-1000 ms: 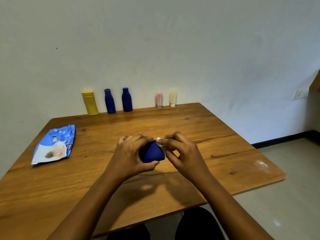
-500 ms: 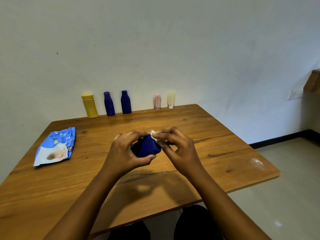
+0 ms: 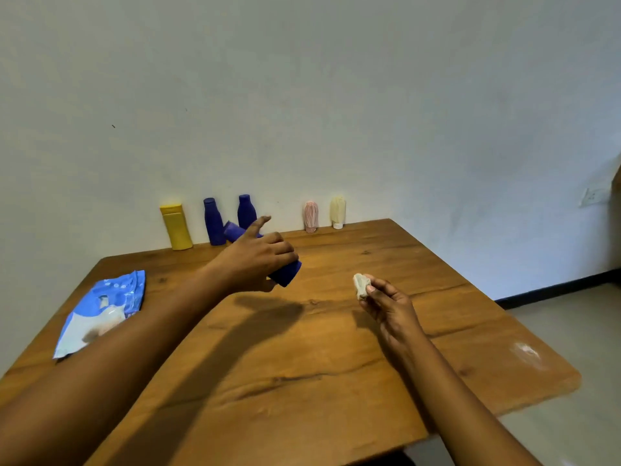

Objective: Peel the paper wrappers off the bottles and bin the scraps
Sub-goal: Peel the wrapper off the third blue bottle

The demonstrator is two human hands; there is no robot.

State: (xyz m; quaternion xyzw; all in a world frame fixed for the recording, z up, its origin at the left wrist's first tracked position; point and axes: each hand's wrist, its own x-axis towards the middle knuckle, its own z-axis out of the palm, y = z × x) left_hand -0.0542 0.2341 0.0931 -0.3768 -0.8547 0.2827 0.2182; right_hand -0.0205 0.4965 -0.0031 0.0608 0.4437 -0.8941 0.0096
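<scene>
Head view: a bare-looking blue bottle (image 3: 287, 274) is gripped round its middle by the curled fingers (image 3: 282, 252) of the left hand (image 3: 255, 264), held tilted above the desk (image 3: 302, 364) just in front of the standing blue bottles (image 3: 213, 223). It is best stood upright beside them before the grip is loosened. A crumpled paper scrap (image 3: 361, 286) is pinched by the right hand (image 3: 386, 304), well right of those bottles; no bin is seen.

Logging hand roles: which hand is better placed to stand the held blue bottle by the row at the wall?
Left. The left hand grips the blue bottle, stretched out near the row of bottles; the right hand hangs back, pinching a paper scrap.
</scene>
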